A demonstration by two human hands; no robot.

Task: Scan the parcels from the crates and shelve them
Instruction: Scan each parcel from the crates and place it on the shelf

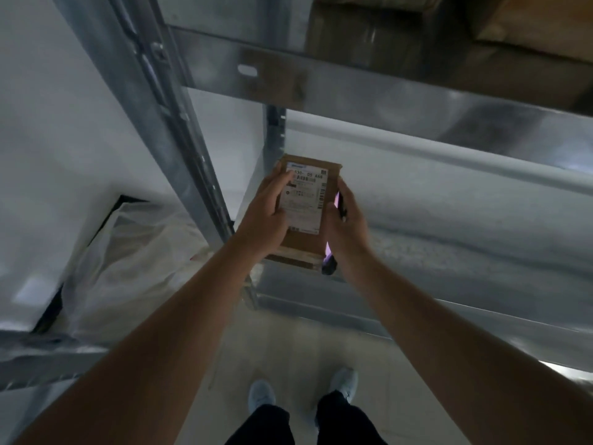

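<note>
Two bare arms reach forward from the bottom corners, cut off by the frame, over a metal shelf (449,239). At far left a crumpled white plastic bag (134,261) sits beside the grey slotted upright (179,130); its contents cannot be made out. The left hand (268,213) lies on a flat brown cardboard parcel (305,242), fingers curled over the left edge and fingertips pressing the white label (305,200); the thumb is hidden beneath. Label print is mostly blurred. The parcel rests near the shelf's left end, its near edge at the front lip. The right hand (345,220) holds the parcel's right edge while its fingers wrap a dark phone (333,252), glowing purple, largely hidden behind the palm. Above right, a galvanised beam (385,91) carries dim brown boxes (449,36), cropped and blurred. Below, two pale shoes (345,382) stand on a light floor.
</note>
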